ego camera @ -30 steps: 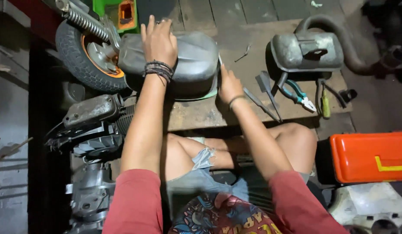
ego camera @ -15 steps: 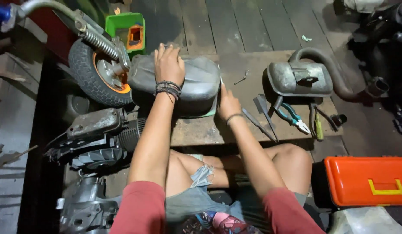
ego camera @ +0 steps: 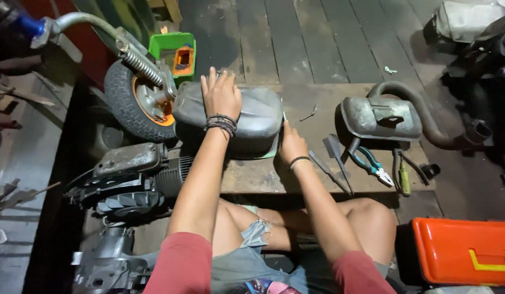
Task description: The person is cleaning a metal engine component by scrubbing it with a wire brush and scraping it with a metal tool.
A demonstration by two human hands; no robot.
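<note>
Dark wooden planks run away from me, and a low wooden tabletop [ego camera: 317,179] sits in front of my folded legs. On it lies a grey metal tank [ego camera: 258,117], rounded and dusty, lying lengthwise across the near left part of the board.

My left hand [ego camera: 221,97] lies flat on top of the tank, fingers spread and open, palm pressed down on its upper curve; beaded bands circle that wrist. My right hand [ego camera: 290,146] is at the tank's right end, low against its edge where it meets the board. Its fingers are tucked behind the tank's side, so I cannot tell whether that grip is closed on something or just pushing. A thin green edge shows under the tank by that hand; what it belongs to is unclear.

Just left of the tank a small wheel [ego camera: 133,100] with an orange hub touches or nearly touches it, with a spring and bent tube above. A green box [ego camera: 173,49] stands behind the wheel. Right of my right hand, well apart from the tank, lie flat metal tools [ego camera: 334,163], blue-handled pliers [ego camera: 372,166] and a yellow-green screwdriver [ego camera: 405,179]. A muffler [ego camera: 380,117] with a curved pipe rests beyond them. An engine block [ego camera: 130,177] sits by my left knee, partly in shadow. An orange toolbox [ego camera: 462,250] is cut off at the lower right.
</note>
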